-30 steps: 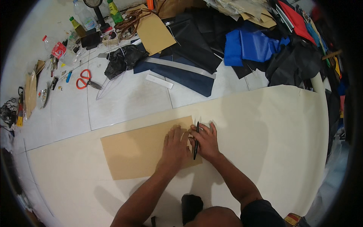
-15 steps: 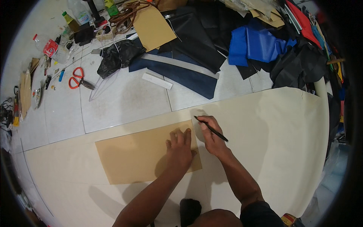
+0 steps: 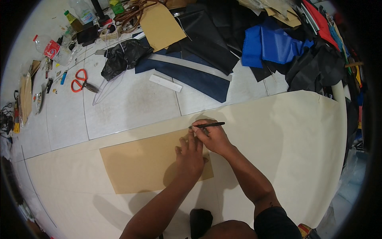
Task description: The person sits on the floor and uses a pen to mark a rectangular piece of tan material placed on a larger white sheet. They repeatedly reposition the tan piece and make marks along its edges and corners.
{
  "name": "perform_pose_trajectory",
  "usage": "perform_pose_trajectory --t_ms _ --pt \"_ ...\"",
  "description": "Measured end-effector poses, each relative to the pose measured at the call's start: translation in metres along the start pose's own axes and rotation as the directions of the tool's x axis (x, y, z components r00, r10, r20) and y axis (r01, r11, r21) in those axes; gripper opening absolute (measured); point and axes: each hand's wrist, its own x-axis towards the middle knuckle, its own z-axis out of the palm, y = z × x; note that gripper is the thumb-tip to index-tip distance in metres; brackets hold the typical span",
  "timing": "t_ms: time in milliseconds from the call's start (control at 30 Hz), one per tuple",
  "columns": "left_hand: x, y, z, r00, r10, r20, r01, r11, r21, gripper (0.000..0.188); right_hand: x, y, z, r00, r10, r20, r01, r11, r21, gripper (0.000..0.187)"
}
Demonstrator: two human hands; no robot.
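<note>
A tan rectangular cardboard sheet [image 3: 135,167] lies flat on a large cream sheet [image 3: 286,167] spread over the floor. My left hand [image 3: 190,159] rests on the right part of the cardboard, its fingers apart and pointing toward the far edge. Just right of it, my right hand [image 3: 213,137] grips a black pen [image 3: 211,125]. The pen slants low, its tip by the cardboard's far edge near its right corner, close to my left fingertips. Whether the tip touches the cream sheet I cannot tell.
Beyond the cream sheet lie red-handled scissors [image 3: 79,81], a white bar [image 3: 165,83], a black plastic bag [image 3: 123,57] and dark blue material [image 3: 207,85]. Blue fabric [image 3: 274,46] sits at the far right. Bottles [image 3: 49,46] stand far left. My foot [image 3: 200,221] is at the near edge.
My right hand has moved left along the cardboard's far edge, bringing the pen tip from the right corner toward my left fingers. The pen has swung flatter. My left hand stays in place.
</note>
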Motion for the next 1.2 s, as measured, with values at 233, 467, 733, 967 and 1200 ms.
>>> perform_pose_trajectory --t_ms 233,467,733,967,1200 --pt "0.004 0.003 -0.005 0.999 -0.013 0.036 0.013 1.000 0.015 0.096 -0.007 0.005 -0.016 0.992 0.071 -0.104 -0.082 0.991 -0.104 0.021" --pt "0.008 0.005 -0.017 0.995 -0.029 0.097 0.025 0.999 0.034 0.096 -0.002 0.002 -0.017 0.997 -0.026 -0.071 0.015 0.988 -0.157 0.020" --pt "0.008 0.008 -0.017 0.995 -0.023 0.097 0.016 0.998 0.068 0.101 -0.010 0.004 -0.025 0.989 0.016 -0.145 -0.043 0.981 -0.191 0.019" --pt "0.008 0.011 -0.027 0.986 -0.024 0.167 0.007 0.995 0.099 0.109 -0.014 0.009 -0.025 0.986 -0.038 -0.162 -0.002 0.971 -0.239 0.021" --pt "0.006 0.014 -0.025 0.983 -0.022 0.183 -0.026 0.967 0.253 0.110 -0.028 -0.003 -0.027 0.969 -0.247 -0.021 0.216 0.883 -0.417 0.020"
